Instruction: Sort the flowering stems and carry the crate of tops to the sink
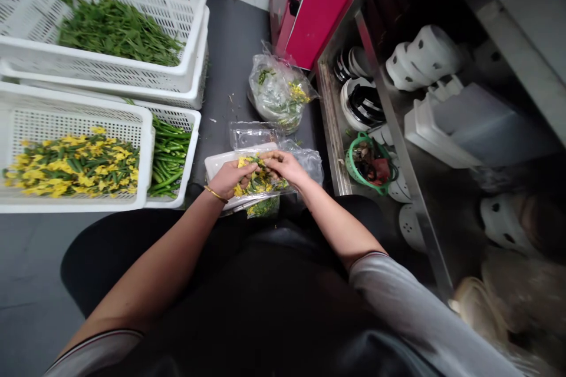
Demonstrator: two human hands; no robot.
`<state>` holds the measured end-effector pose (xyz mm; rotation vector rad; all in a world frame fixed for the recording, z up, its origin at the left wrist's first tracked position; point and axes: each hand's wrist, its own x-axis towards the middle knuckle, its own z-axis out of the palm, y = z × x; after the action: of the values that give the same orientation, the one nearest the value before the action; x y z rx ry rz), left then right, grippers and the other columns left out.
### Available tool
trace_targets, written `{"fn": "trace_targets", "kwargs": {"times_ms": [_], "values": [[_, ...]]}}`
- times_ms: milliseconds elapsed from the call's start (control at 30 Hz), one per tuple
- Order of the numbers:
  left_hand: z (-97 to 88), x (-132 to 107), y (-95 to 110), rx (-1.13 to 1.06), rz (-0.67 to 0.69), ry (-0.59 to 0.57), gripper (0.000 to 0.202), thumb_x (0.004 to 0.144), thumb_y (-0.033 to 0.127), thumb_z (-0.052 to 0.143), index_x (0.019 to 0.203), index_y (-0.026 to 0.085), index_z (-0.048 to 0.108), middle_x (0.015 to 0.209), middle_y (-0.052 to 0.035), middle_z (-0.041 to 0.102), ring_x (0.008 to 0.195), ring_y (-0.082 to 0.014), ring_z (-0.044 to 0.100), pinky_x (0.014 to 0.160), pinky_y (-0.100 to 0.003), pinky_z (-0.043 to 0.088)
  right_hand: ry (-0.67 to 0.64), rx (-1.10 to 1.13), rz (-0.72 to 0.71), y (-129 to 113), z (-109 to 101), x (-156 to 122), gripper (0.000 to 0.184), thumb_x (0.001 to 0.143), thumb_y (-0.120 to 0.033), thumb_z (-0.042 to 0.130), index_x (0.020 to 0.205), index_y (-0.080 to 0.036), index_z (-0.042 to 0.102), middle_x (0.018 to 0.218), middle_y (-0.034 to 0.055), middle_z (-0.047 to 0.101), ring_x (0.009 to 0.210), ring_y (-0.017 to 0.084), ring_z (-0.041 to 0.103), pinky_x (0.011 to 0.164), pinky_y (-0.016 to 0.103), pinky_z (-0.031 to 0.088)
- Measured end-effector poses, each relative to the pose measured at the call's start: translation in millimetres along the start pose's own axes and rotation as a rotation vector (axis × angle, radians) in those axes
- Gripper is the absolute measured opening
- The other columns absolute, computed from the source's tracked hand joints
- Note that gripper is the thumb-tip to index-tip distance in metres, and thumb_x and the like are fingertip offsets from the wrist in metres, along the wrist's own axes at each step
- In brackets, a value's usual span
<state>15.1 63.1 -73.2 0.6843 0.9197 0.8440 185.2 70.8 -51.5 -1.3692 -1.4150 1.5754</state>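
The flowers (260,187) are yellow with green; leaves (115,32) and pods (167,158) are green. White crates (147,159) carry rows of slots and small holes. The bangle (216,194) is gold, the apron (274,306) black, the basket (352,169) green, the cabinet (318,17) magenta, the sleeve (398,285) grey with dark-and-red trim.

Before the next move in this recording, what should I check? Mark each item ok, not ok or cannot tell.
1. Left hand and right hand in view: ok.
2. Yellow-flowered greens beneath the hands: ok.
3. White basket upright, yellow flowers inside: ok.
4. Floor free of scraps: not ok, bits near the clear bag.
5. What each hand pinches: cannot tell, too small.
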Motion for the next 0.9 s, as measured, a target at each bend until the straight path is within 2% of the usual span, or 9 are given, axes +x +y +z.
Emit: {"fn": "trace_targets", "kwargs": {"times_ms": [67,133,233,333,433,533,600,700,900], "values": [[0.7,0,0,0.008,0.002,0.046,0.028,0.062,0.032,0.077,0.07,0.009,0.064,0.044,0.0048,0.042,0.036,-0.0036,0.033,0.034,-0.018,0.023,-0.026,-0.007,0.082,6,3,-4,0.037,0.072,-0.051,0.064,0.078,-0.015,0.058,0.054,-0.0052,0.052,0.038,0.005,0.042,0.036,0.017,0.031],[3.0,0,-1,0.037,0.022,0.072,0.028,0.062,0.033,0.077,0.069,0.009,0.064,0.045,0.0033,0.045,0.037,-0.004,0.035,0.034,-0.018,0.024,-0.073,-0.056,0.089,14,10,-5,0.04,0.073,-0.054,0.062,0.07,-0.015,0.054,0.053,-0.0045,0.051,0.039,0.006,0.043,0.038,0.018,0.032],[6.4,0,-3,0.058,0.069,0.089,0.027,0.062,0.032,0.077,0.063,0.011,0.06,0.047,0.0029,0.047,0.037,-0.0039,0.036,0.034,-0.017,0.025,-0.01,-0.214,-0.045,26,22,-7,0.038,0.083,-0.051,0.05,0.069,-0.016,0.051,0.051,-0.0053,0.047,0.042,0.007,0.043,0.043,0.019,0.034],[5.6,0,-4,0.045,0.07,0.105,0.03,0.059,0.026,0.079,0.056,0.013,0.052,0.042,0.0059,0.041,0.035,-0.003,0.033,0.034,-0.017,0.025,0.0,-0.65,-0.235,30,26,-15,0.031,0.09,-0.038,0.043,0.073,-0.016,0.055,0.06,-0.001,0.054,0.055,0.011,0.05,0.054,0.021,0.037],[1.5,0,-4,0.147,-0.082,-0.006,0.032,0.055,0.022,0.081,0.05,0.013,0.05,0.038,0.0051,0.04,0.033,-0.0033,0.033,0.033,-0.017,0.023,-0.122,-1.131,-0.372,30,21,-30,0.029,0.093,-0.032,0.038,0.083,-0.015,0.06,0.079,0.006,0.062,0.068,0.015,0.054,0.059,0.024,0.035],[-0.2,-1,-5,0.208,-0.248,-0.126,0.034,0.052,0.021,0.082,0.048,0.013,0.05,0.038,0.0024,0.044,0.032,-0.0049,0.036,0.032,-0.018,0.023,-0.238,-1.304,-0.451,28,12,-42,0.033,0.095,-0.032,0.033,0.091,-0.016,0.062,0.088,0.0089,0.062,0.072,0.016,0.055,0.059,0.025,0.034],[1.6,0,-8,0.147,-0.264,-0.085,0.035,0.052,0.021,0.082,0.049,0.013,0.049,0.038,0.0033,0.043,0.032,-0.005,0.036,0.032,-0.019,0.023,-0.208,-1.262,-0.438,25,6,-42,0.032,0.095,-0.033,0.034,0.09,-0.016,0.061,0.088,0.0086,0.061,0.072,0.015,0.054,0.06,0.025,0.035],[6.7,1,-12,-0.007,-0.143,0.04,0.035,0.055,0.025,0.081,0.055,0.014,0.048,0.043,0.004,0.046,0.033,-0.0038,0.035,0.033,-0.018,0.025,-0.09,-0.976,-0.337,20,-2,-34,0.028,0.093,-0.031,0.04,0.08,-0.016,0.058,0.077,0.0047,0.059,0.068,0.013,0.053,0.062,0.024,0.037],[15.2,-3,-9,-0.09,0.131,0.047,0.032,0.058,0.027,0.08,0.072,0.013,0.055,0.052,0.004,0.051,0.038,-0.0031,0.037,0.036,-0.016,0.026,-0.134,0.088,-0.025,24,10,-17,0.028,0.084,-0.043,0.05,0.073,-0.017,0.052,0.047,-0.0071,0.039,0.039,0.009,0.036,0.041,0.022,0.031]]}}
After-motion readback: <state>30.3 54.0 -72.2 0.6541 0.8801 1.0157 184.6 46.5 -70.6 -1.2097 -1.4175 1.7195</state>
